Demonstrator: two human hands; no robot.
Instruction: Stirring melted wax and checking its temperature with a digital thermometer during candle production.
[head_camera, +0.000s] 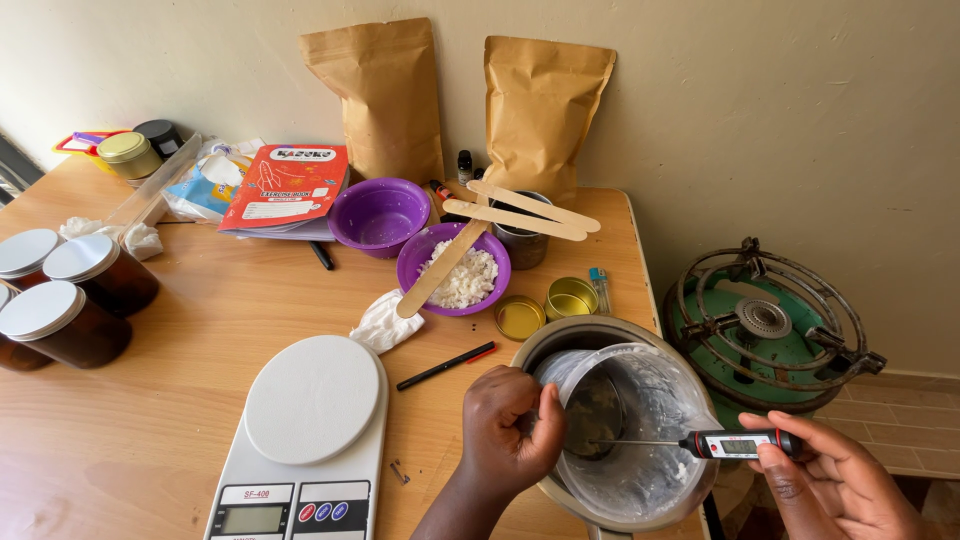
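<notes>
My left hand (512, 425) grips the handle of a small metal cup (592, 412) that sits inside a big metal pot (560, 336) lined with a clear plastic bag. My right hand (835, 480) holds a black digital probe thermometer (735, 443) by its body. Its thin metal probe reaches left into the small cup. The pot stands at the table's near right corner.
A white kitchen scale (305, 440) lies left of the pot. Purple bowls (455, 270), wooden sticks (515, 215), small gold tins (545, 305), a black pencil (445, 366), amber jars (65, 310), an exercise book (285, 188) and brown paper bags (385, 95) fill the table. A green gas burner (765, 325) sits right.
</notes>
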